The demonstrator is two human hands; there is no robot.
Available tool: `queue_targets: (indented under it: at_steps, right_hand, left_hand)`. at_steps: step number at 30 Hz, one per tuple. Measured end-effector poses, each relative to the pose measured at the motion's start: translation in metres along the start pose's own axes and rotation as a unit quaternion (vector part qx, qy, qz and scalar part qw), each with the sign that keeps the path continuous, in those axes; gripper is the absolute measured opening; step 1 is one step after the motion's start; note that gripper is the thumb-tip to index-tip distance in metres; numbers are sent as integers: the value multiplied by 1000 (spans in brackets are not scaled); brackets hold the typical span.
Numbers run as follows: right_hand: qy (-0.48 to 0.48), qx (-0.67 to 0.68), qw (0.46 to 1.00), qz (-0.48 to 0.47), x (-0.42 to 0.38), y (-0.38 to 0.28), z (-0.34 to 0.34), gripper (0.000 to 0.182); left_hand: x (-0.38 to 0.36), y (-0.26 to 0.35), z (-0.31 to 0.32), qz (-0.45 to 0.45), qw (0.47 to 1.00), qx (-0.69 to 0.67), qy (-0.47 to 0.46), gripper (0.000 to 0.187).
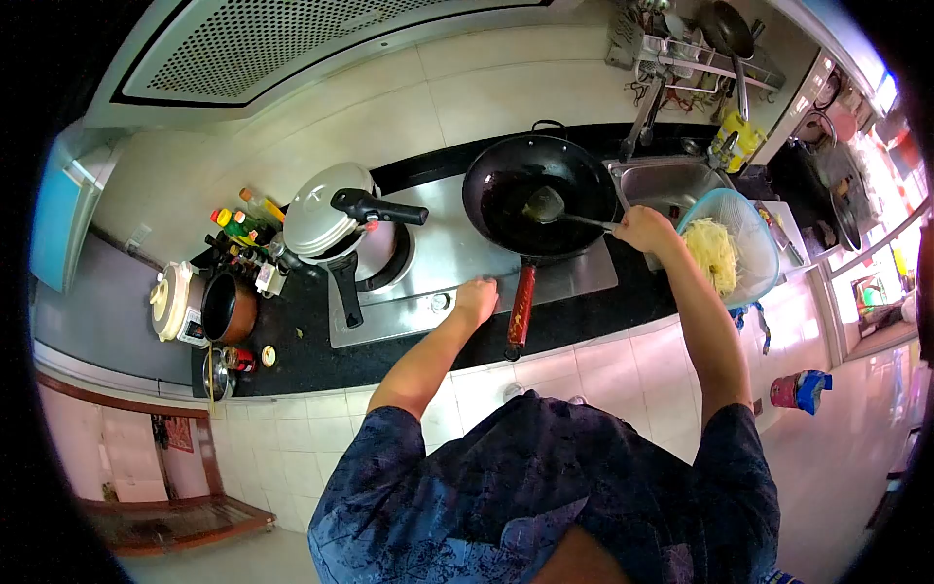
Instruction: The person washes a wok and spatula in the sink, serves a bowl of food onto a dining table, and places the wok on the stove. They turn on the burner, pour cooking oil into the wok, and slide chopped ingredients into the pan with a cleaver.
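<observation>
My right hand (645, 231) is closed around the handle of a metal spatula (547, 205). The spatula's head rests inside a black wok (496, 175), where a little shiny liquid seems to lie. The wok sits on the right side of a steel gas stove (443, 214), its red handle (523, 302) pointing toward me. My left hand (477, 300) is at the stove's front panel, fingers curled around what appears to be a knob, mostly hidden. Another stove knob (440, 302) shows beside it. To the right, a clear plastic basket (754, 219) holds pale shredded food (712, 255).
A pressure cooker (326, 209) stands on the left burner, its handles sticking out. Bottles (238, 224), a brown pot (229, 307) and a cream-coloured cooker (175, 302) crowd the left counter. The sink (671, 180) lies behind the basket. Utensils hang from a wall rack (681, 58).
</observation>
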State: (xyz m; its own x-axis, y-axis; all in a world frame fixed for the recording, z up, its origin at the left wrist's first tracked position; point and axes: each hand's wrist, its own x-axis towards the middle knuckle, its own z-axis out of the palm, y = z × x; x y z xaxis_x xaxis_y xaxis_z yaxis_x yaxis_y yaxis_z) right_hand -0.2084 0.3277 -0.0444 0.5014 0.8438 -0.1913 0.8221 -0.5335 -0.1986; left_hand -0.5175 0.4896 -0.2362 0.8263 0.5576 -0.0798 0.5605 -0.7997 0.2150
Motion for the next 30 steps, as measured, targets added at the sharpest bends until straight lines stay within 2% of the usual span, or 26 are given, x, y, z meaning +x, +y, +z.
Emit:
queue_targets:
  at_steps: [4, 10, 16, 19, 22, 25, 26, 27, 29, 30]
  right_hand:
    - [-19, 5, 1000, 15, -4, -3, -6, 38]
    - [-23, -3, 1000, -1, -4, 0, -7, 37]
    - [-16, -8, 1000, 15, -6, -3, -10, 37]
    - [-14, -12, 1000, 22, -8, -6, -13, 38]
    - [-18, -17, 999, 31, -11, -9, -17, 40]
    - [-7, -26, 999, 27, -16, -8, -19, 41]
    - [5, -30, 999, 24, -14, -6, -19, 40]
    - [15, -35, 999, 20, -13, -3, -17, 40]
    - [35, -45, 998, 9, -13, 1, -16, 37]
    - [47, -49, 998, 3, -12, 2, -18, 34]
  left_hand:
    - [-1, -17, -8, 131, 991, 19, -31, 16]
    - [-2, -20, -6, 164, 986, 40, -5, 20]
    - [2, -1, 1, 20, 999, 44, -17, 40]
    - [-2, 9, -14, -43, 999, -2, -22, 51]
    - [-7, 19, -30, -147, 988, -39, -36, 58]
    - [-20, 25, -36, -206, 970, -127, 8, 64]
    - [-25, 22, -32, -180, 946, -266, -30, 63]
    - [-43, 49, -65, -238, 834, -490, -93, 62]
    - [-41, 54, -46, -160, 700, -675, -167, 56]
    - [-45, 69, -57, -173, 686, -690, -152, 51]
